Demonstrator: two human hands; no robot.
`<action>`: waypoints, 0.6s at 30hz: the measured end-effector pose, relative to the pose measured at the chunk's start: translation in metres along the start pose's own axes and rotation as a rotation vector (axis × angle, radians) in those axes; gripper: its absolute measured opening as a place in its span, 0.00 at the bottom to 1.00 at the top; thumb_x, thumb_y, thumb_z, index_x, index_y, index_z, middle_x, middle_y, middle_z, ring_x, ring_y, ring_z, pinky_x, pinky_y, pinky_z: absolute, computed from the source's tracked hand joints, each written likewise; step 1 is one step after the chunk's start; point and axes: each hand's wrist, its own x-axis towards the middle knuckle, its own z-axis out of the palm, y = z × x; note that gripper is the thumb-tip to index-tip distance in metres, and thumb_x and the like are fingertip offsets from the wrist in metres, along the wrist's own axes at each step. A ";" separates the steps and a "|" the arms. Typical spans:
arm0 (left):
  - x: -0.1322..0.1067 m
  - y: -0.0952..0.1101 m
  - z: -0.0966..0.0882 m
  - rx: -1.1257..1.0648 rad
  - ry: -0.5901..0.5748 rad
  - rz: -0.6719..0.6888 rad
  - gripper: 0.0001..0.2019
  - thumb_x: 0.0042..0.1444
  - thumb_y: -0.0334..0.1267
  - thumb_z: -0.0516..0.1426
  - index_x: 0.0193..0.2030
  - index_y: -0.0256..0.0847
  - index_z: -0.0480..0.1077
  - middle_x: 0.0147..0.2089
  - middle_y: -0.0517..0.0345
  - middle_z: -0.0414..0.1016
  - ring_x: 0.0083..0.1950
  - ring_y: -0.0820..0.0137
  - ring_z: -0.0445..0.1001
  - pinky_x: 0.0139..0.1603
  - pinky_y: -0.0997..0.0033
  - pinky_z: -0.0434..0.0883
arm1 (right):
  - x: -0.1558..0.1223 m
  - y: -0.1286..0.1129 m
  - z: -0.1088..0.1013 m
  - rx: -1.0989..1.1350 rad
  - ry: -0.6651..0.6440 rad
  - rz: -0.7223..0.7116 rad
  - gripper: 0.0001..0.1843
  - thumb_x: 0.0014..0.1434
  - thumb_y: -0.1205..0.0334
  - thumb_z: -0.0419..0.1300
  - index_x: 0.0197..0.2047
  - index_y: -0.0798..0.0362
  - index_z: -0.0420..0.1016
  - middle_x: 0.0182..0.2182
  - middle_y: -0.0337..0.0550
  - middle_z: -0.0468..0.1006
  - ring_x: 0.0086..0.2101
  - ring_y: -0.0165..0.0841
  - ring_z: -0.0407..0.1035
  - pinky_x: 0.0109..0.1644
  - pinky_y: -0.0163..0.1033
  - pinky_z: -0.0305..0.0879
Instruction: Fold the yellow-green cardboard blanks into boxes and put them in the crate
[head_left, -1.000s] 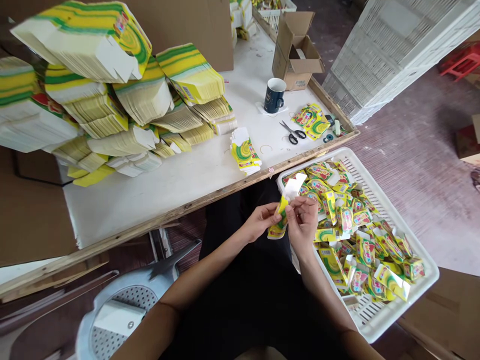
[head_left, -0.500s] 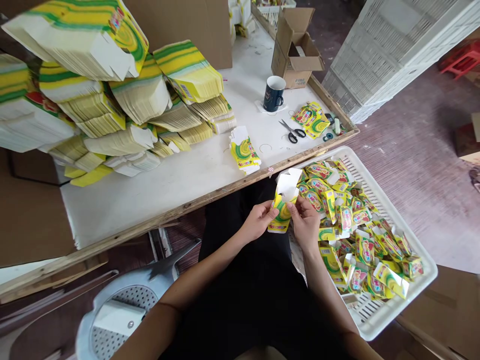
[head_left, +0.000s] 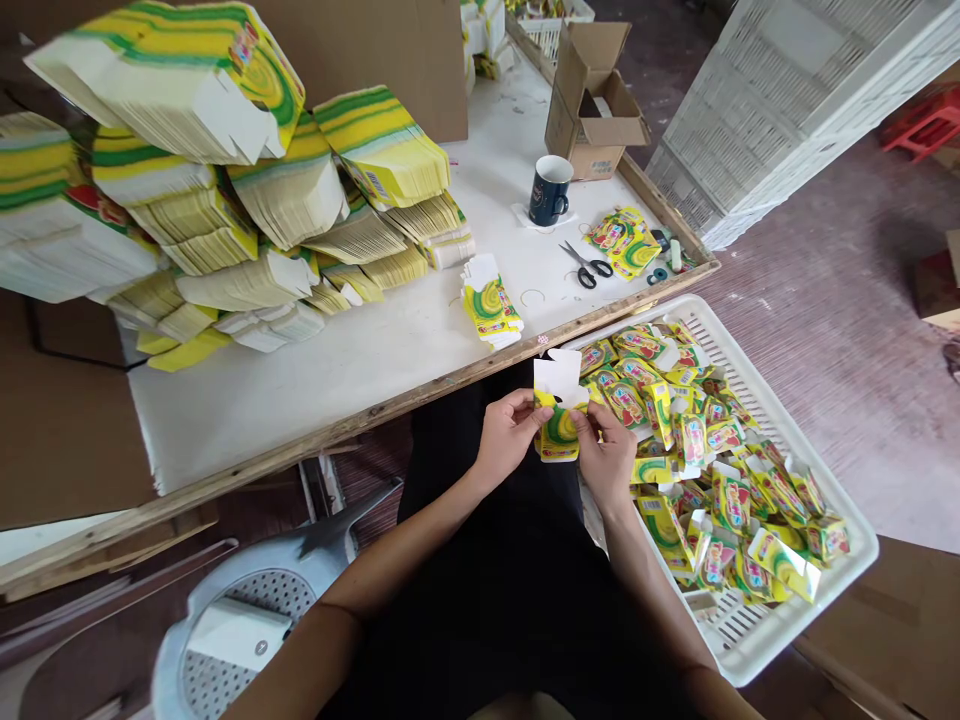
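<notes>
A small yellow and green carton (head_left: 560, 436) with white flaps standing up at its far end is held over my lap. My left hand (head_left: 510, 440) is closed on its left edge, thumb on the front panel. On the opposite edge, my right hand (head_left: 606, 452) grips it between thumb and fingers. Just to the right, a white plastic basket (head_left: 855, 540) holds many similar cartons (head_left: 690, 435), several with flaps sticking up. A short stack of flat cartons (head_left: 491, 305) lies near the table edge ahead of my hands.
Tall bundles of flat cartons (head_left: 187, 100) fill the left of the white table (head_left: 247, 400). Further right are scissors (head_left: 589, 265), a dark mug (head_left: 550, 190) and an open cardboard box (head_left: 592, 115). A grey plastic chair (head_left: 195, 600) stands at lower left; stacked white crates (head_left: 780, 100) rise at right.
The carton has turned more upright in my hands, and its white flaps have swung left. My left hand has shifted slightly up the carton's side.
</notes>
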 end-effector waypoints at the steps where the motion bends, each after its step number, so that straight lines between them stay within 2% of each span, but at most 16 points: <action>1: 0.000 -0.001 0.000 0.007 0.007 0.004 0.15 0.53 0.47 0.67 0.37 0.36 0.75 0.38 0.51 0.83 0.36 0.66 0.80 0.41 0.65 0.78 | 0.000 0.000 0.000 0.004 -0.009 0.006 0.12 0.63 0.54 0.62 0.35 0.54 0.78 0.28 0.42 0.78 0.27 0.32 0.70 0.34 0.38 0.68; 4: -0.002 -0.002 -0.001 0.058 -0.026 0.019 0.17 0.54 0.46 0.67 0.45 0.38 0.73 0.40 0.52 0.82 0.39 0.66 0.81 0.43 0.67 0.78 | 0.002 0.001 0.000 0.055 -0.005 0.047 0.11 0.64 0.54 0.63 0.40 0.53 0.77 0.31 0.41 0.78 0.28 0.31 0.69 0.34 0.38 0.68; 7: -0.004 0.001 -0.004 0.072 -0.109 0.004 0.30 0.54 0.44 0.68 0.61 0.42 0.63 0.43 0.53 0.81 0.43 0.64 0.82 0.46 0.65 0.78 | 0.006 0.002 -0.004 0.169 -0.012 0.066 0.18 0.63 0.55 0.64 0.54 0.50 0.73 0.39 0.43 0.78 0.28 0.29 0.68 0.33 0.36 0.67; 9: -0.005 0.005 -0.008 0.048 -0.194 0.010 0.35 0.57 0.44 0.67 0.67 0.44 0.57 0.45 0.52 0.80 0.44 0.64 0.82 0.47 0.64 0.77 | 0.010 0.003 -0.010 0.219 -0.065 0.037 0.21 0.64 0.56 0.64 0.59 0.48 0.71 0.43 0.44 0.77 0.29 0.29 0.69 0.33 0.36 0.67; 11: -0.004 0.011 -0.012 0.041 -0.295 0.010 0.35 0.60 0.44 0.65 0.70 0.46 0.54 0.47 0.52 0.80 0.45 0.64 0.82 0.49 0.65 0.76 | 0.014 0.005 -0.017 0.224 -0.145 -0.001 0.19 0.64 0.55 0.63 0.57 0.48 0.73 0.45 0.45 0.76 0.31 0.30 0.69 0.33 0.37 0.66; 13: -0.003 0.015 -0.016 0.049 -0.388 -0.033 0.35 0.59 0.44 0.65 0.70 0.45 0.57 0.46 0.52 0.80 0.45 0.64 0.81 0.48 0.66 0.75 | 0.017 0.007 -0.024 0.225 -0.237 -0.013 0.15 0.66 0.53 0.62 0.53 0.49 0.76 0.42 0.45 0.77 0.31 0.30 0.68 0.32 0.37 0.65; 15: -0.001 0.017 -0.019 0.054 -0.445 -0.095 0.33 0.56 0.45 0.67 0.66 0.43 0.61 0.42 0.53 0.80 0.41 0.65 0.80 0.43 0.68 0.75 | 0.019 0.008 -0.028 0.229 -0.314 0.012 0.13 0.68 0.51 0.59 0.47 0.50 0.78 0.36 0.43 0.77 0.27 0.29 0.66 0.30 0.37 0.62; 18: 0.001 0.017 -0.020 0.054 -0.468 -0.141 0.27 0.52 0.43 0.69 0.57 0.41 0.68 0.39 0.56 0.78 0.37 0.68 0.78 0.40 0.69 0.74 | 0.021 0.007 -0.031 0.210 -0.359 0.037 0.17 0.69 0.48 0.58 0.38 0.51 0.78 0.30 0.40 0.75 0.25 0.29 0.64 0.28 0.37 0.59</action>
